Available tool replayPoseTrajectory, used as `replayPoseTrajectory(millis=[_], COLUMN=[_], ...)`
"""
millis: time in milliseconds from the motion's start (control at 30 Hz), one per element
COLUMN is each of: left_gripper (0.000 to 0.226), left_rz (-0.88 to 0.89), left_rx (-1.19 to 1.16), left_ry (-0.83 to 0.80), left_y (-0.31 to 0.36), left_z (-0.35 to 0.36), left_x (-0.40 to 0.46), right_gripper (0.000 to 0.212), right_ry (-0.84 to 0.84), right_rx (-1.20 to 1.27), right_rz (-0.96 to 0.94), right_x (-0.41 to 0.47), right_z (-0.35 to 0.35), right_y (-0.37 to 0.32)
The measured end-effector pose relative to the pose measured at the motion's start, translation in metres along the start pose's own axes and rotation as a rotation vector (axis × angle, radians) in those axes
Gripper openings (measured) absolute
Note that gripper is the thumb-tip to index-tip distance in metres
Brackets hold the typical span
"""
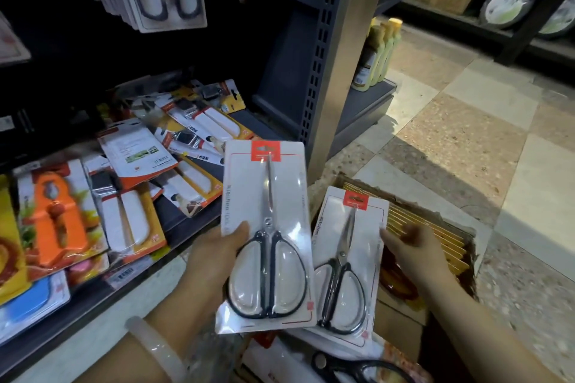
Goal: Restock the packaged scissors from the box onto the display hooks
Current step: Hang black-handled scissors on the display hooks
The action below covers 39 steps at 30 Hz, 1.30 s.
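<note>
Nearest us, our left hand [214, 253] has its grip around a white carded pack of black-handled scissors [266, 236]. Just right of that, our right hand [413, 246] pinches a second identical scissors pack [343, 264] by its edge, over the open cardboard box [435, 227] on the floor.

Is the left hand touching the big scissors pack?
Touching. The head view shows the left hand gripping the big scissors pack, thumb pressed on its front and the palm behind it.
</note>
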State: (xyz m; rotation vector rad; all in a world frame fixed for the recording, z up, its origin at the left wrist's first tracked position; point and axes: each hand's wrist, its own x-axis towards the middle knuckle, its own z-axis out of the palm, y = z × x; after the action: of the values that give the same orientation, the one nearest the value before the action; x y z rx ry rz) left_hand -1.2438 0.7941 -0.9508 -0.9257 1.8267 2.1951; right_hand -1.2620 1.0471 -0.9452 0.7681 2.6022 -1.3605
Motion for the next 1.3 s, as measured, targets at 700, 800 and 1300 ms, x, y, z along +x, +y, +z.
replayPoseTrajectory(millis=[700,800,1300], left_gripper=[0.020,0.016,0.017], left_rz=[0.404,0.473,0.761], left_rx=[-0.141,-0.247,-0.312], left_ry=[0.145,0.254,0.493], left_y=[0.067,0.077,0.130], left_z=[-0.130,-0.165,-0.234], left_x=[-0.062,-0.080,-0.104], right_gripper=[0.018,0.015,0.029], right_ry=[-0.367,-0.433,-0.503], right_rx=[0.623,0.609,0.704], right_rz=[-0.229,-0.313,-0.787], right_x=[-0.065,-0.081,-0.154], right_z=[0.080,0.107,0.170], right_y=[-0.123,-0.155,-0.310])
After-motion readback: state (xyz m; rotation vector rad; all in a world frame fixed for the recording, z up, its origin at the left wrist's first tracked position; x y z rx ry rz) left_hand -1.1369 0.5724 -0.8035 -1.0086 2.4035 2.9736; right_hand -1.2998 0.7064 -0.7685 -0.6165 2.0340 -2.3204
